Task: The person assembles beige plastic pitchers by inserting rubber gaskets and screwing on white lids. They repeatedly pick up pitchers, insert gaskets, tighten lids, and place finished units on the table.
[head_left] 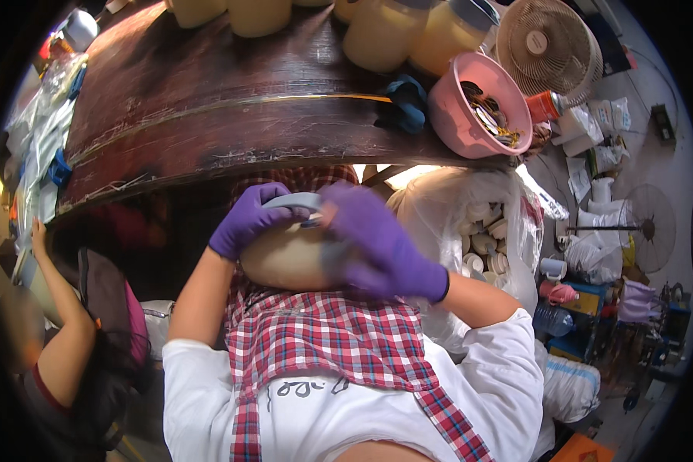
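Observation:
A rounded cream-coloured jar (289,258) rests on my lap, over the checked apron. A curved grey-blue band (294,201), like a handle or rim, arches over its top. My left hand (252,221), in a purple glove, closes its fingers on this band at the jar's left side. Also gloved in purple, my right hand (381,242) lies over the jar's right side, close to the band's right end. Motion smears its fingers, and a bare-looking fingertip shows near the band. The jar's right part is hidden behind that hand.
Several cream jars (260,17) stand along the far side of the dark wooden table (231,108). A pink basin (450,115) of small parts sits at its right corner, beside a blue clip-like object (408,104). A plastic bag (431,204) of white parts stands right; a co-worker's arm (68,296) shows left.

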Demonstrator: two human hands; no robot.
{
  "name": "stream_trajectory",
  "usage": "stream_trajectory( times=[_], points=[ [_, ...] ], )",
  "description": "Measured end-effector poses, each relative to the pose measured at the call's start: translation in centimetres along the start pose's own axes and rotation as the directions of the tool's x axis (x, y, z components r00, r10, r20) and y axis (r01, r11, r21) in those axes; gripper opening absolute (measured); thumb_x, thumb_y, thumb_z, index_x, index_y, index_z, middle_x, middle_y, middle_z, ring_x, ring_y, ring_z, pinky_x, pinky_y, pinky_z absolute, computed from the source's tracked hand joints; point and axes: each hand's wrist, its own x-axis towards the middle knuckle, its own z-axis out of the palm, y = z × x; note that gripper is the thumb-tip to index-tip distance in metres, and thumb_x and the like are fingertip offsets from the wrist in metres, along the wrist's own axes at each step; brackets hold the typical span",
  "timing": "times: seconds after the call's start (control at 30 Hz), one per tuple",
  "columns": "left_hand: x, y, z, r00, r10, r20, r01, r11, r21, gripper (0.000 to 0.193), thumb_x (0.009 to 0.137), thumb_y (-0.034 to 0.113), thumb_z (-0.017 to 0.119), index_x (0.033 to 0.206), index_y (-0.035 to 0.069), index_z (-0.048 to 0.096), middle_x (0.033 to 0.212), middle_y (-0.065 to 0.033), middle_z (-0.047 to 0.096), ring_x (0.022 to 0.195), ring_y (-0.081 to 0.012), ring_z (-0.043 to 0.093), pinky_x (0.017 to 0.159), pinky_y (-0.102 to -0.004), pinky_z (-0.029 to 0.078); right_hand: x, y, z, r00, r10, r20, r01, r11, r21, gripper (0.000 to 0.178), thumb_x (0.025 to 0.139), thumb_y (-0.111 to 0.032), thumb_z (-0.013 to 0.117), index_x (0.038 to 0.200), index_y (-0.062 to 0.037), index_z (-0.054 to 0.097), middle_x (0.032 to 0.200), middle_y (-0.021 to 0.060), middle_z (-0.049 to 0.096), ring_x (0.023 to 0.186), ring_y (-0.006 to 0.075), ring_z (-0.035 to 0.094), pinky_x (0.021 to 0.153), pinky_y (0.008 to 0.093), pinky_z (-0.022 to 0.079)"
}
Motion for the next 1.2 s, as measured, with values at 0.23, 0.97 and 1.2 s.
stream_trajectory(
  times=[0.23,0.97,1.2],
  points=[
    [1.4,-2.2,-1.6,0.992,0.112,0.062,-0.106,0.991,-0.087,0.071,0.067,0.061,0.088,0.097,0.0,0.068,0.1,-0.0094,0.071,0.094,-0.0183,0.069,0.088,-0.0354,0.055,3.5,-1.9,-0.8,0.9,-0.314,0.301,0.346,0.936,-0.058,0.052,0.092,-0.017,0.058,0.144,-0.0135,0.05,0.147,0.02,0.051,0.142,0.0353,0.044,0.122,0.0502,0.025],
    [-4.4,4.6,4.7,0.827,0.552,-0.107,-0.34,0.643,0.687,0.057,0.083,0.056,0.075,0.105,0.004,0.07,0.107,-0.0134,0.071,0.102,-0.0311,0.071,0.09,-0.0381,0.056,2.1,2.2,1.3,0.911,0.309,-0.274,-0.342,0.936,-0.079,0.059,0.086,-0.019,0.068,0.139,-0.0008,0.048,0.148,0.026,0.045,0.138,0.0443,0.044,0.115,0.0538,0.036],
    [2.3,2.7,-3.7,0.793,0.262,0.55,-0.082,0.941,-0.329,0.041,0.061,0.023,0.091,0.085,0.0,0.067,0.103,-0.0242,0.074,0.108,-0.0428,0.067,0.104,-0.0559,0.045,8.9,-4.2,2.7,0.709,-0.512,0.484,0.47,0.856,0.216,0.076,0.081,-0.021,0.067,0.151,-0.0087,0.039,0.153,0.0195,0.044,0.142,0.0372,0.043,0.119,0.0584,0.029]
  ],
)
